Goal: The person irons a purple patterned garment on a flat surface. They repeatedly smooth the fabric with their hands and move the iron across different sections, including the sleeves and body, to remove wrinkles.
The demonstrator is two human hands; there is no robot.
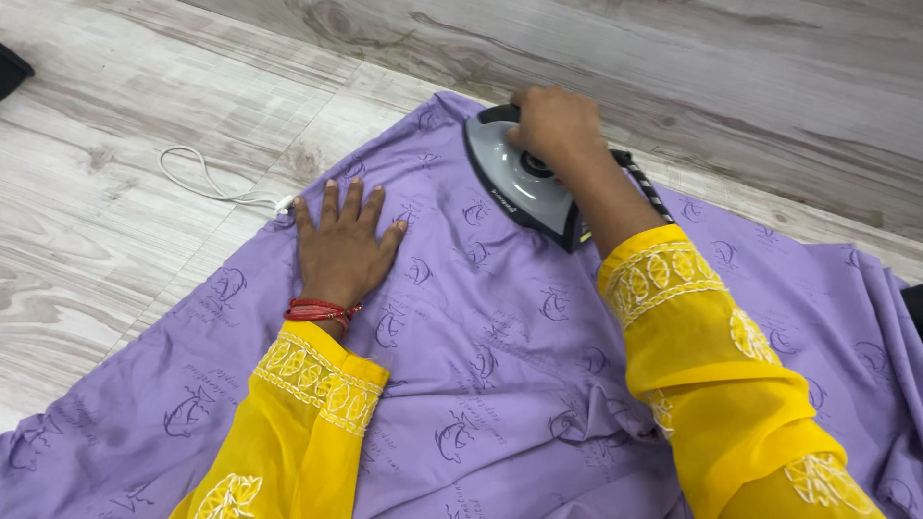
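Note:
A purple printed cloth (500,346) lies spread on the floor. My left hand (341,250) rests flat on it with fingers apart, pressing the cloth near its left edge. My right hand (556,130) grips the handle of a grey and black electric iron (514,187), which sits soleplate down on the cloth near its far corner. Both arms wear yellow embroidered sleeves. Red bangles circle my left wrist.
The floor (115,221) is pale wood-look tile. A white cord (207,183) loops on it left of the cloth. The iron's striped cable (649,187) trails off behind my right arm. A dark object (12,67) sits at the far left edge.

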